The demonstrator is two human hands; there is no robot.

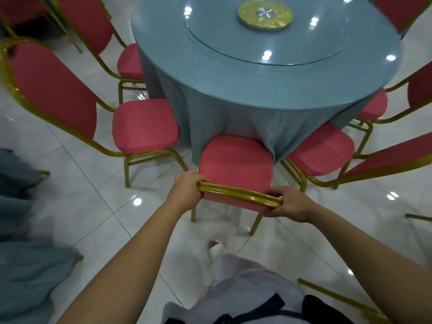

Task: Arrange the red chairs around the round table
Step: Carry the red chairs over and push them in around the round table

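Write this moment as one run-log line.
chair: seat edge at tablecloth | left hand: grips its back | right hand: grips its back

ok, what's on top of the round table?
A blue cloth covers the table; on that lies a glass turntable with a yellow disc at its centre. The far edge is out of frame, and the cloth hides the tabletop itself.

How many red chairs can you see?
7 chairs: one held, centre; near left; far left; top-left corner; near right; far right; top right. Others may be hidden.
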